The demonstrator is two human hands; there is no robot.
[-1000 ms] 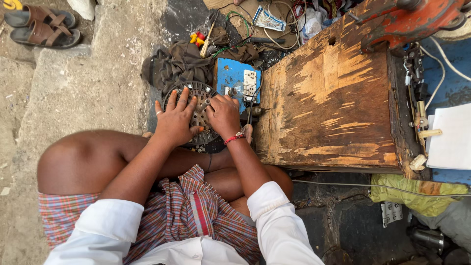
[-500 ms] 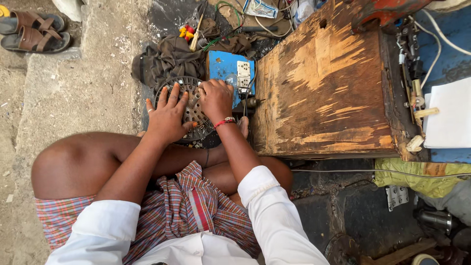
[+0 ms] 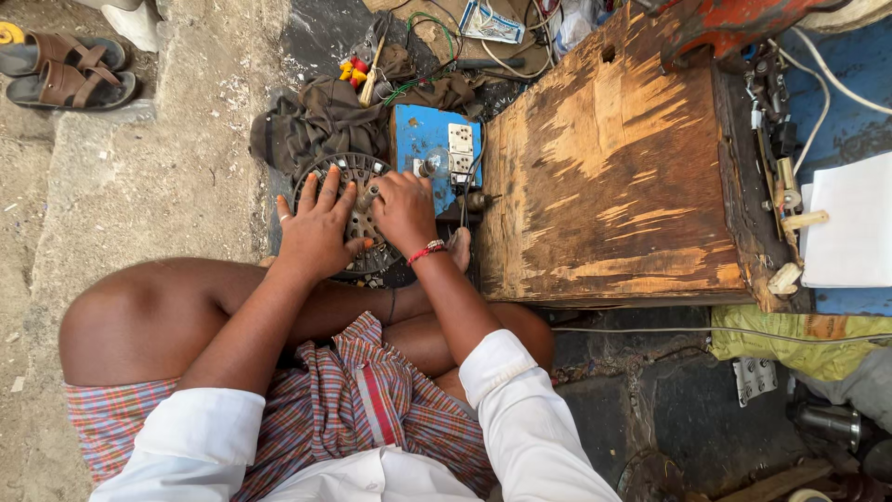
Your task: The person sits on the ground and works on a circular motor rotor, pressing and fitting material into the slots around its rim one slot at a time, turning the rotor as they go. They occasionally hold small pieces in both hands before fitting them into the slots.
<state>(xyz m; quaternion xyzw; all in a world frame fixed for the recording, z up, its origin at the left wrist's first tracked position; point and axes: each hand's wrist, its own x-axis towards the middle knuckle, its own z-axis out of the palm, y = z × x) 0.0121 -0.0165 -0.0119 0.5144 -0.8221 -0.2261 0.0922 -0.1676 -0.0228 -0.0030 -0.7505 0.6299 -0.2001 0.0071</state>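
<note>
Item: round slotted motor core (image 3: 358, 200), on the ground before our crossed legs. Our left hand (image 3: 316, 232) lies flat on it, fingers spread; our right hand (image 3: 404, 209) curls its fingers around the centre shaft, the blue switch box (image 3: 432, 149) just beyond the fingertips. We judge the step to be steadying and working the shaft; next calls for firm downward hold.

A worn wooden box (image 3: 613, 177), brown sandals (image 3: 65, 70), a blue switch box (image 3: 432, 149), and white paper (image 3: 850, 223) surround the workspace.

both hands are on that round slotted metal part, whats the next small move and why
Probably keep the left hand pressed flat on the round slotted part and let the right hand work its centre hub; the right fingers already sit there, beside the blue switch box.
</note>
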